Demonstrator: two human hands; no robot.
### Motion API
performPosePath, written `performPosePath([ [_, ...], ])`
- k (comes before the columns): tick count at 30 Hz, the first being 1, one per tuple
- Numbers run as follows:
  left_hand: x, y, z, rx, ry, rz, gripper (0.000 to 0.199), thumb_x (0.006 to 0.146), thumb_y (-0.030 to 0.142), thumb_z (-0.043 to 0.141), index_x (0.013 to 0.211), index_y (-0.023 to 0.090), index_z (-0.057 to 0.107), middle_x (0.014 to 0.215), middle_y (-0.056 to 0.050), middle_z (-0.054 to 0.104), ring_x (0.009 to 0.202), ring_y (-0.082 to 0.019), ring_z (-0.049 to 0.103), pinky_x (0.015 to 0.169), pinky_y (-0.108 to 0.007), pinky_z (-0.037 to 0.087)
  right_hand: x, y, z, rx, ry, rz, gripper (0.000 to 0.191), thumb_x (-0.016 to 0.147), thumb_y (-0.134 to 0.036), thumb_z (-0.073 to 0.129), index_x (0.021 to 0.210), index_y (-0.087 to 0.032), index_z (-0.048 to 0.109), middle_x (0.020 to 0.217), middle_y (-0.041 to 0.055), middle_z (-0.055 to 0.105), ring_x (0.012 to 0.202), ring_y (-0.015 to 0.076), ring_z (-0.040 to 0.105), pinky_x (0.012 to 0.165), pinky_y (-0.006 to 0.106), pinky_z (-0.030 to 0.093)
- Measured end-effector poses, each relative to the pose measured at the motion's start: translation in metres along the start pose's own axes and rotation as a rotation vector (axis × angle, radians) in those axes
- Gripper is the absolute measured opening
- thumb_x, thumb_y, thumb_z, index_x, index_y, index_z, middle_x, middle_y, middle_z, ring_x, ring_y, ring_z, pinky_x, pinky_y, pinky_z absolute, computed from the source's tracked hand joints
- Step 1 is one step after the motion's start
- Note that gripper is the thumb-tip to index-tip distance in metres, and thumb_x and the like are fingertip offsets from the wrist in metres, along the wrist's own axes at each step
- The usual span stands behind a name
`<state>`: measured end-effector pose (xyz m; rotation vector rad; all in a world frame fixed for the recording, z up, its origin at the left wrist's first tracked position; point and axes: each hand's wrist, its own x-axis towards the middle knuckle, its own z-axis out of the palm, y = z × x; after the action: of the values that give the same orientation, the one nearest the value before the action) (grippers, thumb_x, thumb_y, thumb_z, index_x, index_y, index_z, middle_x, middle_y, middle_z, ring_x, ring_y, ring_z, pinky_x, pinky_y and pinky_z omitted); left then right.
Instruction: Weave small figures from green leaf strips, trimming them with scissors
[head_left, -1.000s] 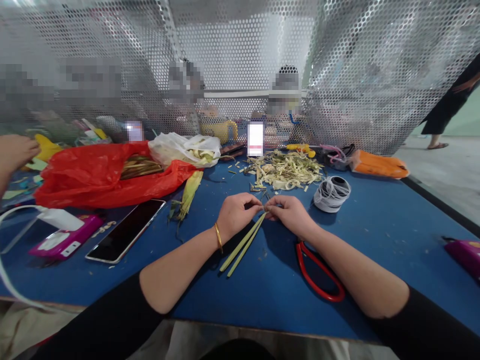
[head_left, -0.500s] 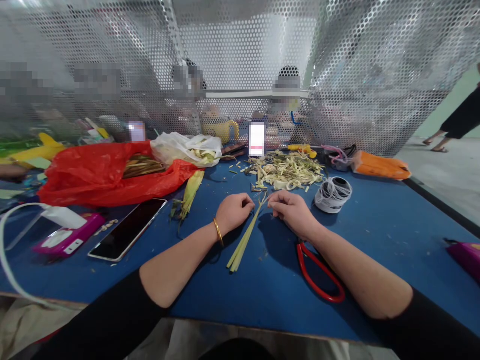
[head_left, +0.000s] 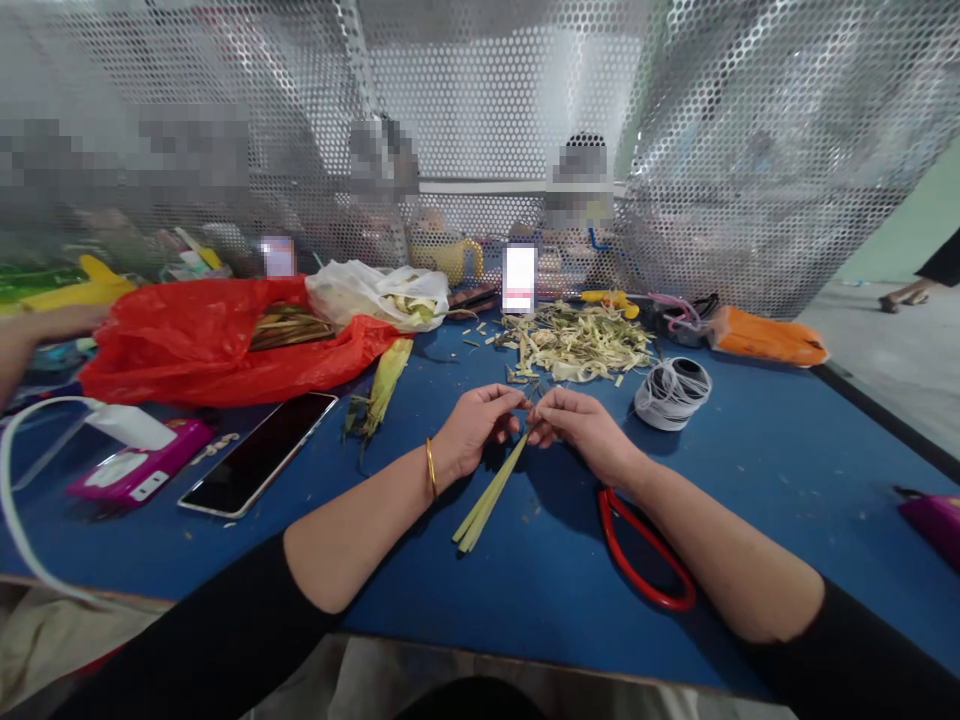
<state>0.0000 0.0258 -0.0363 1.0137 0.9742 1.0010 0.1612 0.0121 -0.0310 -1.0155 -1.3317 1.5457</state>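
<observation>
Pale green leaf strips (head_left: 491,498) extend toward the table's front edge from between my fingertips. My left hand (head_left: 480,425) is closed in a pinch at their narrow upper end, but what it grips is too small to make out. Touching or almost touching it, my right hand (head_left: 574,420) pinches the top of the strips. Under my right wrist a red-handled tool (head_left: 649,570) lies on the blue table, its far end hidden. A spool of white thread (head_left: 673,393) stands right of my right hand, and a pile of leaf scraps (head_left: 585,342) lies beyond both hands.
Left are a red plastic bag (head_left: 180,340), a dark phone (head_left: 259,455), a purple power strip (head_left: 142,470) with a white cable, and a husk bundle (head_left: 386,390). Another person's arm (head_left: 45,335) reaches in there. An orange packet (head_left: 769,336) lies back right, before a perforated screen (head_left: 495,90).
My hands have come together at the top of the strips, the left moving slightly right. Another person's arm now reaches further in at the left. The walker at far right has moved mostly out of view.
</observation>
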Motion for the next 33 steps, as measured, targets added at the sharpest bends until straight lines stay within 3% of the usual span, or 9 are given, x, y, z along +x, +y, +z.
performPosePath([
  [5, 0.0007, -0.0014, 0.0001, -0.125, -0.065, -0.045, 0.012, 0.082, 0.023, 0.057, 0.075, 0.015, 0.052, 0.07, 0.001, 0.058, 0.046, -0.005, 0.05, 0.042, -0.017, 0.036, -0.0012, -0.0028, -0.0002, 0.029, 0.012, 0.017, 0.016, 0.072, -0.031, 0.066, 0.069, -0.017, 0.059, 0.062, -0.0001, 0.063, 0.057, 0.0112, 0.061, 0.057, 0.024, 0.045],
  [12, -0.002, 0.0026, 0.0039, 0.151, -0.057, 0.079, 0.016, 0.086, 0.014, 0.05, 0.071, 0.017, 0.045, 0.055, 0.006, 0.049, 0.04, -0.004, 0.044, 0.042, -0.016, 0.037, -0.0023, -0.0036, 0.0021, 0.026, 0.028, 0.005, 0.015, 0.071, -0.029, 0.065, 0.067, -0.017, 0.057, 0.064, -0.0007, 0.062, 0.057, 0.011, 0.06, 0.062, 0.026, 0.047],
  [19, -0.0006, 0.002, 0.0029, 0.237, -0.028, 0.061, 0.019, 0.086, 0.011, 0.05, 0.069, 0.017, 0.045, 0.053, 0.007, 0.049, 0.039, -0.004, 0.043, 0.041, -0.016, 0.037, -0.002, -0.0017, 0.0019, -0.032, 0.026, -0.006, 0.012, 0.068, -0.026, 0.063, 0.065, -0.018, 0.055, 0.063, -0.002, 0.059, 0.057, 0.0109, 0.059, 0.061, 0.026, 0.047],
  [33, -0.0035, 0.0018, -0.0013, 0.212, -0.037, -0.106, 0.012, 0.078, 0.019, 0.065, 0.069, 0.011, 0.064, 0.061, -0.001, 0.062, 0.045, -0.005, 0.052, 0.049, -0.018, 0.046, -0.0017, -0.0064, -0.0044, -0.395, 0.084, -0.15, 0.011, 0.073, -0.028, 0.06, 0.066, -0.019, 0.059, 0.068, -0.0014, 0.056, 0.066, 0.0139, 0.053, 0.063, 0.026, 0.041],
])
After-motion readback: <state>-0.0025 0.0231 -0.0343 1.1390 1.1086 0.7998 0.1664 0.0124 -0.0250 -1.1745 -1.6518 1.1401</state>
